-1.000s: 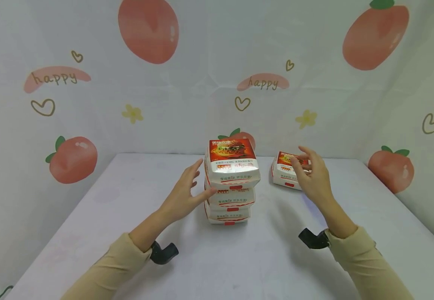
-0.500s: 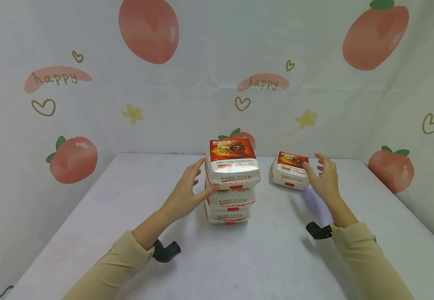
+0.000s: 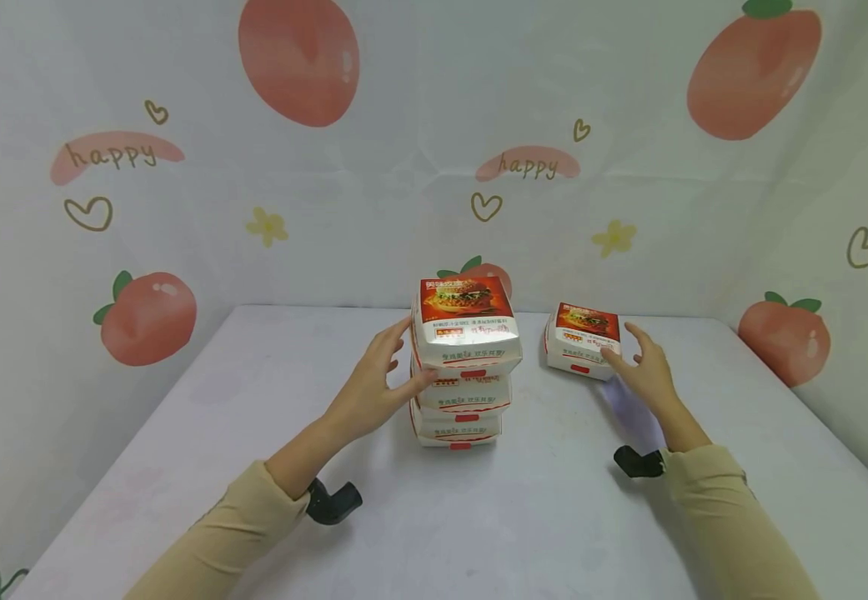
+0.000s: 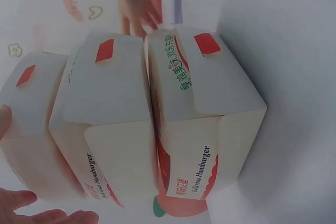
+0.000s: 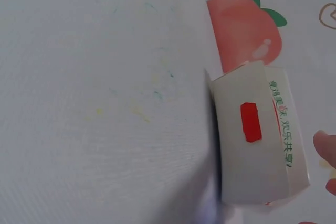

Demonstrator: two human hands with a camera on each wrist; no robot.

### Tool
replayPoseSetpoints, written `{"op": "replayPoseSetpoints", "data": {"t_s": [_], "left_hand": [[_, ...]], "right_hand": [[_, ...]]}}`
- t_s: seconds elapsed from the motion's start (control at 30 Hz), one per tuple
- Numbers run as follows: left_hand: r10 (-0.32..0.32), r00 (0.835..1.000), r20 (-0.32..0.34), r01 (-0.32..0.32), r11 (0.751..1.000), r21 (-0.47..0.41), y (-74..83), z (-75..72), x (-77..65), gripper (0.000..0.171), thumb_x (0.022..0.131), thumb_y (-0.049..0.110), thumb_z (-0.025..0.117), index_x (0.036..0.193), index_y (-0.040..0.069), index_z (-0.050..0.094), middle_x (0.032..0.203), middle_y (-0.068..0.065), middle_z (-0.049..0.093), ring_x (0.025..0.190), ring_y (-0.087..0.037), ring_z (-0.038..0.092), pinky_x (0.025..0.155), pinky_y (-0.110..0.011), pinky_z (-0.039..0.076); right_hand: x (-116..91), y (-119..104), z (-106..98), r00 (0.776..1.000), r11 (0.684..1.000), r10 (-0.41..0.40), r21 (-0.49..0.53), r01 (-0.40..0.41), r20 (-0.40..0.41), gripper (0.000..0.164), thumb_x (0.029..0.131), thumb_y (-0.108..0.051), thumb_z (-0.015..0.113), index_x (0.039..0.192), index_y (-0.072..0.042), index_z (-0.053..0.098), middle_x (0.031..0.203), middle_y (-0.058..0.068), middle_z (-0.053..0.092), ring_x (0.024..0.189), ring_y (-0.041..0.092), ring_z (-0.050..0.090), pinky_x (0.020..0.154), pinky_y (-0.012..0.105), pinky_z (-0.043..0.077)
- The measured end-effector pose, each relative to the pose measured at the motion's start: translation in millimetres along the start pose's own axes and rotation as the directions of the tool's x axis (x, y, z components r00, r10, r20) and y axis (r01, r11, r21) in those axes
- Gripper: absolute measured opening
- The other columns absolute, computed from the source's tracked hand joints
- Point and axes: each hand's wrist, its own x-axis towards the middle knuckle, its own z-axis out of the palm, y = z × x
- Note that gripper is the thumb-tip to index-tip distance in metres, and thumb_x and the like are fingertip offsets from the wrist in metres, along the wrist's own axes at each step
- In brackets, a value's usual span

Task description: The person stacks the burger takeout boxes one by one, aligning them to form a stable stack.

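Observation:
Three white cardboard burger boxes stand stacked mid-table in the head view: a top box [image 3: 469,329], a middle box [image 3: 471,397] and a bottom box [image 3: 458,432]. The top one shows a red burger picture on its lid. Along the stack's left side lies my left hand [image 3: 366,390], thumb by the front corner and fingers extended beside the top box. To the right, a single burger box [image 3: 582,342] sits on the table. My right hand [image 3: 649,379] is at its right side, fingers spread; whether they touch it I cannot tell.
The white table [image 3: 449,525] ends at a cloth backdrop [image 3: 373,242] printed with fruit, hearts and flowers. A black bent piece [image 3: 334,503] sits under the left cuff, and a similar black piece [image 3: 638,462] beside the right cuff.
My right hand has moved right and down, from in front of the single box to its right side. The left hand has barely shifted, and the boxes stay in place.

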Motion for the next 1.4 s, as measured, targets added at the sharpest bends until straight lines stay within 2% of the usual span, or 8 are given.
{"op": "replayPoseSetpoints", "data": {"t_s": [0.27, 0.43, 0.67, 0.93, 1.2, 1.4], "left_hand": [[-0.001, 1.000, 0.004, 0.001, 1.000, 0.008, -1.3, 2.0, 0.5, 0.075, 0.085, 0.039, 0.060, 0.145, 0.019, 0.018, 0.146, -0.008, 0.027, 0.131, -0.032, 0.033, 0.102, -0.047, 0.040], [-0.004, 1.000, 0.005, 0.004, 1.000, 0.012, -1.1, 2.4, 0.1, 0.075, 0.086, 0.039, 0.060, 0.145, 0.019, 0.018, 0.146, -0.008, 0.026, 0.132, -0.031, 0.033, 0.102, -0.046, 0.040], [-0.005, 1.000, 0.005, 0.005, 1.000, 0.010, -1.0, 2.8, -0.4, 0.076, 0.086, 0.040, 0.060, 0.145, 0.020, 0.018, 0.146, -0.007, 0.026, 0.132, -0.031, 0.033, 0.101, -0.046, 0.041], [-0.003, 1.000, 0.000, 0.003, 1.000, 0.019, -1.6, 3.5, -0.7, 0.075, 0.086, 0.039, 0.059, 0.145, 0.018, 0.018, 0.146, -0.008, 0.027, 0.132, -0.031, 0.034, 0.101, -0.046, 0.041], [-0.007, 1.000, -0.002, 0.007, 1.000, 0.022, -1.9, 3.9, -0.8, 0.075, 0.086, 0.039, 0.059, 0.145, 0.018, 0.019, 0.146, -0.008, 0.027, 0.131, -0.031, 0.034, 0.101, -0.046, 0.041], [0.000, 1.000, -0.005, 0.000, 1.000, 0.019, -2.4, 4.0, -0.2, 0.075, 0.086, 0.039, 0.059, 0.145, 0.019, 0.018, 0.146, -0.007, 0.027, 0.131, -0.031, 0.034, 0.101, -0.046, 0.041]], "right_hand": [[3.1, 7.4, 4.4, 0.997, 1.000, 0.028, 0.003, -0.028, 0.073, 0.072, 0.091, -0.035, 0.050, 0.145, -0.006, 0.012, 0.142, 0.038, 0.014, 0.120, 0.056, 0.034, 0.100, 0.058, 0.034], [3.6, 11.0, 7.7, 0.995, 0.999, 0.048, -0.004, -0.048, 0.086, 0.074, 0.091, -0.040, 0.050, 0.146, -0.007, 0.012, 0.140, 0.039, 0.016, 0.119, 0.053, 0.038, 0.101, 0.058, 0.033], [4.9, 16.2, 11.5, 0.996, 0.999, 0.037, -0.024, -0.035, 0.084, 0.072, 0.091, -0.041, 0.049, 0.145, -0.007, 0.016, 0.140, 0.038, 0.021, 0.117, 0.051, 0.042, 0.101, 0.057, 0.034], [4.6, 17.0, 12.7, 0.998, 0.999, 0.025, -0.032, -0.023, 0.060, 0.068, 0.091, -0.038, 0.050, 0.144, -0.007, 0.020, 0.138, 0.035, 0.028, 0.127, 0.053, 0.024, 0.101, 0.062, 0.027], [1.8, 14.1, 12.4, 0.999, 1.000, 0.016, -0.023, -0.015, 0.035, 0.067, 0.091, -0.038, 0.051, 0.143, -0.006, 0.024, 0.137, 0.035, 0.031, 0.125, 0.052, 0.029, 0.097, 0.060, 0.034], [1.5, 12.6, 12.1, 1.000, 1.000, 0.013, -0.028, -0.012, 0.021, 0.066, 0.091, -0.038, 0.052, 0.143, -0.006, 0.025, 0.136, 0.035, 0.033, 0.125, 0.052, 0.030, 0.097, 0.061, 0.033]]}}
